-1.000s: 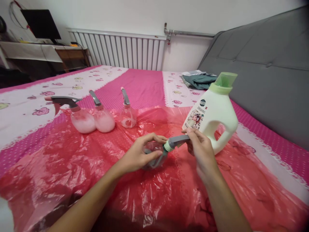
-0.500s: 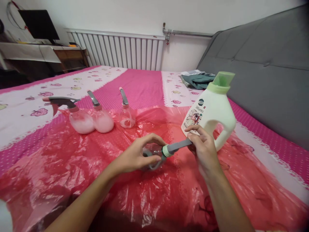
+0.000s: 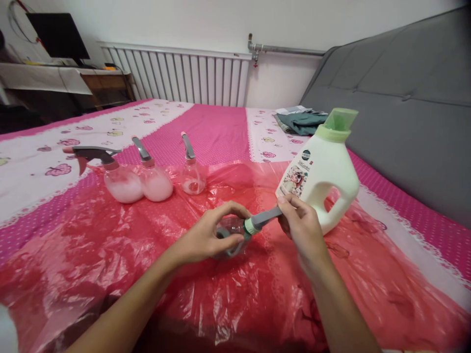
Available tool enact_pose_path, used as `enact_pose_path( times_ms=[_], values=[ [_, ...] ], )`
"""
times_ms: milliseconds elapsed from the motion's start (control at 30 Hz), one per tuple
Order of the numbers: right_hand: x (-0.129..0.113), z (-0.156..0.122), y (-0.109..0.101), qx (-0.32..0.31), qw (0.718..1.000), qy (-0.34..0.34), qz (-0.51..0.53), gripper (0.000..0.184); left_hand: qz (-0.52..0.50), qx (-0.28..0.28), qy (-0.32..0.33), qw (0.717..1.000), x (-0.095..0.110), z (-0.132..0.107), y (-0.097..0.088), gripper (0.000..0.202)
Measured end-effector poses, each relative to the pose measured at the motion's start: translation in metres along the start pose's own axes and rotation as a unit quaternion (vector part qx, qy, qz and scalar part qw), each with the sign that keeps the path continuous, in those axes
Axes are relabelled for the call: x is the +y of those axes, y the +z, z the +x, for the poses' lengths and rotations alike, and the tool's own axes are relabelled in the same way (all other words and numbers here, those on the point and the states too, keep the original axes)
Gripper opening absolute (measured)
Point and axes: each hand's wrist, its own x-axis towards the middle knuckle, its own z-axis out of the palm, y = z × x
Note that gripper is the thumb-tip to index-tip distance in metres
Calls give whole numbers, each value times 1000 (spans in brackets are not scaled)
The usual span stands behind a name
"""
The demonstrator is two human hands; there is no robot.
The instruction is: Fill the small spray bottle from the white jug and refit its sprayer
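My left hand [image 3: 206,235] wraps round a small clear spray bottle [image 3: 230,236] that lies tilted on the red plastic sheet [image 3: 110,245]. My right hand [image 3: 300,223] pinches the bottle's grey spray head [image 3: 263,219], which joins the bottle at a light green collar. Right behind my right hand stands a white detergent jug [image 3: 326,176] with a green cap. Three more spray bottles stand in a row at the back left: two [image 3: 121,184] [image 3: 156,181] hold pale pink liquid, and the third [image 3: 193,176] is nearly empty.
The red plastic sheet covers a pink and white bedspread [image 3: 206,127]. A grey headboard [image 3: 405,98] rises on the right. Folded grey cloth [image 3: 300,120] lies at the back. A white radiator [image 3: 184,76] and a desk with a dark monitor [image 3: 59,37] stand beyond the bed.
My right hand has turned the grey spray head slightly and shifted a little left. My left hand keeps the same hold on the bottle. The other bottles and jug stay put.
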Motion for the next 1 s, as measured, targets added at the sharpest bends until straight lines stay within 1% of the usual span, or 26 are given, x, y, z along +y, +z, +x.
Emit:
enact_pose_path(
  times_ms=[100,200,267,333,433,533,633,700,767,900,967,1000],
  values=[
    [0,-1,-1,-13,1000,-9,-8,35,-11,-1,-1,1000,1,1,2,38],
    [-1,0,-3,-24,999,-42,-18,25,-59,-16,-19,998,0,0,5,48],
    [-1,0,-4,-23,997,-75,-25,17,-91,-32,-32,995,-1,0,6,49],
    [0,-1,-4,-19,994,-103,-30,12,-101,-40,-35,993,-2,-1,7,46],
    [1,-2,-5,-14,989,-145,-30,16,-84,-33,-28,996,-2,-1,7,42],
    [1,-5,-6,-20,981,-189,-30,19,-47,-13,-29,998,-2,0,5,40],
    [-3,-8,-5,-14,978,-202,-50,15,-8,3,-32,999,-1,1,4,37],
    [-4,-8,-4,20,978,-200,-55,15,-8,6,-23,1000,0,2,3,35],
    [-5,-8,-3,75,975,-205,-42,16,-10,8,-12,1000,0,3,3,33],
    [-1,-1,-8,200,952,-231,5,19,25,26,-1,999,-2,4,0,32],
    [3,3,-12,253,943,-214,41,23,39,46,-5,998,-5,4,-1,30],
    [5,6,-13,271,940,-200,60,25,43,64,-9,997,-7,4,-1,30]
  ],
)
